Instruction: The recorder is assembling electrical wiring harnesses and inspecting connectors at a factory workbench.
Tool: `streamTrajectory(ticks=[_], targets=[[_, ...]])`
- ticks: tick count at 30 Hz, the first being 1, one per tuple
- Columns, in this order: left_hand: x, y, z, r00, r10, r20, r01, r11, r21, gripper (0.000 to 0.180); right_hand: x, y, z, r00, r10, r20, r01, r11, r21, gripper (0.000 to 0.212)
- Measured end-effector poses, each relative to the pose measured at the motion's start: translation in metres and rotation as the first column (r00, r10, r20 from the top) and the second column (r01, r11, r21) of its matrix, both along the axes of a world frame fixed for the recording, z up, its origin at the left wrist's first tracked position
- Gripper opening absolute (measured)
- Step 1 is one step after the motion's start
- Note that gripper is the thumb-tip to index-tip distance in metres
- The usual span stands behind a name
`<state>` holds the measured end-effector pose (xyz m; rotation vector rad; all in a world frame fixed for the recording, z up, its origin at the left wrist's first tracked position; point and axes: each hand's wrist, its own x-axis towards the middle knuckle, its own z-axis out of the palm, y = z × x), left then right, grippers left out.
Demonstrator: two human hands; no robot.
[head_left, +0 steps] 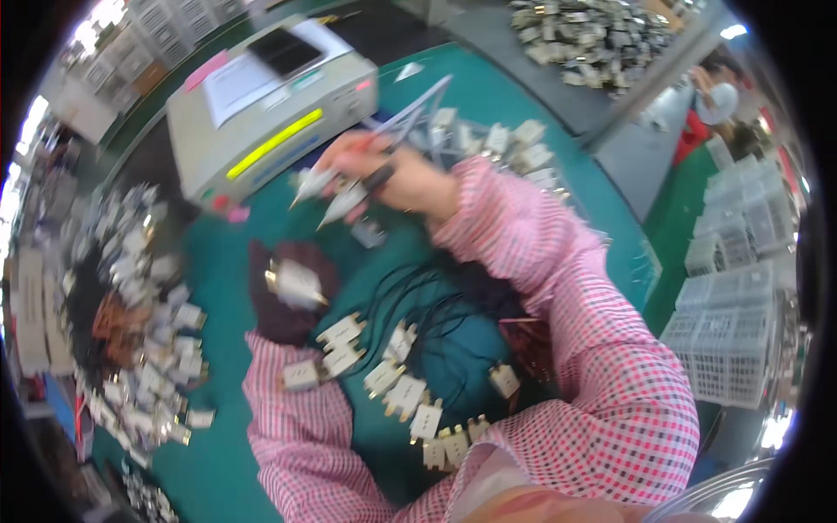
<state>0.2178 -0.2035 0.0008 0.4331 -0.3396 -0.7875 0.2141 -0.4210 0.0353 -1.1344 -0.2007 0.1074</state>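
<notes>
My right hand (410,179) is bare and closed around a pair of white test probes (342,206) with thin pointed metal tips. Pale leads run from the probes toward the bench tester (288,161). Below them, my left hand (277,321), in a dark brown glove, grips a white plug adapter (299,285) with gold-coloured prongs, slightly blurred. The probe tips are apart from this adapter. Several more white plug adapters (406,394) lie on the green mat (227,453) between my forearms, among thin black cables (410,296).
A large heap of plug adapters (157,349) spreads along the left side. More adapters (527,144) lie behind my right arm, and another pile (593,44) sits at the far right. Stacked clear plastic crates (728,331) stand at right. A dark phone (284,52) rests on the tester.
</notes>
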Motion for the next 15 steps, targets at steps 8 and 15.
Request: streamTrajectory(ticks=[8,15], targets=[[-0.003,0.000,-0.011,0.983,-0.059,-0.174,0.120,0.923,0.365,0.037,0.013,-0.007,-0.016,0.917,-0.397,-0.038,0.388,0.910,-0.146,0.027],[-0.005,-0.009,-0.010,0.988,-0.157,0.003,0.147,0.932,0.331,0.039,0.010,0.002,-0.029,0.877,-0.195,0.439,0.480,0.343,-0.807,0.024]])
